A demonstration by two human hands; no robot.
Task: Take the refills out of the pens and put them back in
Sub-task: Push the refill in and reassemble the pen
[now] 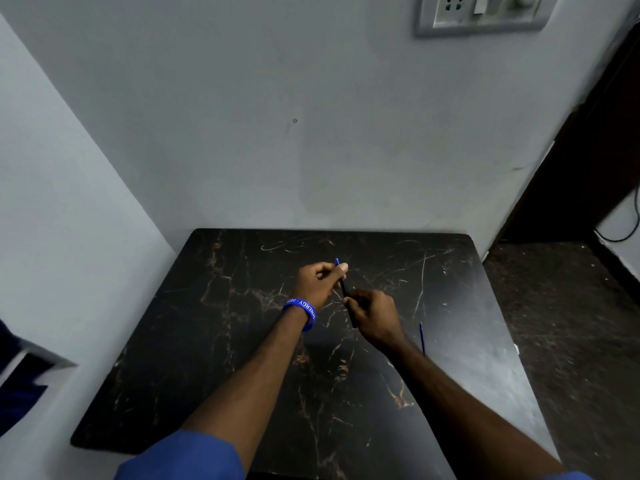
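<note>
A slim dark pen (344, 289) with a blue end is held over the middle of the black marble table (214, 341). My left hand (317, 284), with a blue wristband, pinches the pen's far, blue end between thumb and fingers. My right hand (374, 318) grips the pen's near end, and the dark barrel pokes out below its fingers. A thin blue refill (422, 337) lies loose on the table just right of my right wrist.
The table stands against a pale wall in a corner, with a wall on its left too. A switch and socket plate (481, 12) sits high on the wall. Dark speckled floor (561, 323) and a black cable (623, 223) lie to the right.
</note>
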